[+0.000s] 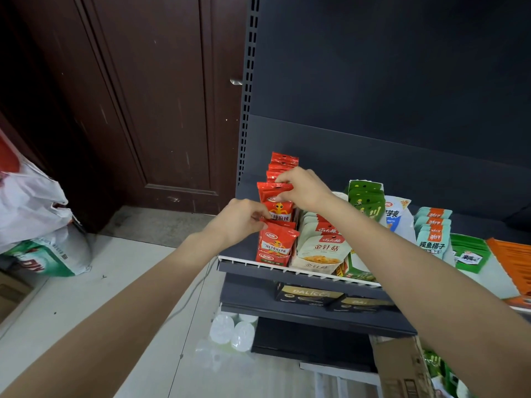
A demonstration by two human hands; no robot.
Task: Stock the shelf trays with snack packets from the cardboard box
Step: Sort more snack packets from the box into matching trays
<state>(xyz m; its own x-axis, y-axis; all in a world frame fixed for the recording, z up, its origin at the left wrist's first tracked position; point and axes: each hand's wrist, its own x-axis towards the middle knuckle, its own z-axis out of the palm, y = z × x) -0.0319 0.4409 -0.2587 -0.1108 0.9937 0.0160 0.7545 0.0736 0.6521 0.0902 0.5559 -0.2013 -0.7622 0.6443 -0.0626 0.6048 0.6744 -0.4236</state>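
Two hands work in the row of red snack packets (pixel 276 214) at the left end of the shelf (pixel 298 273). The left hand (pixel 240 221) pinches the top edge of a packet near the shelf's front edge. The right hand (pixel 301 188) grips the top of a packet further back in the same row. Beside that row stand beige packets (pixel 323 248), then green packets (pixel 366 201) and teal packets (pixel 432 234) toward the right end. The cardboard box (pixel 402 366) sits below, at the lower right, with green packs inside.

open space above packed red packets (pixel 276 245)
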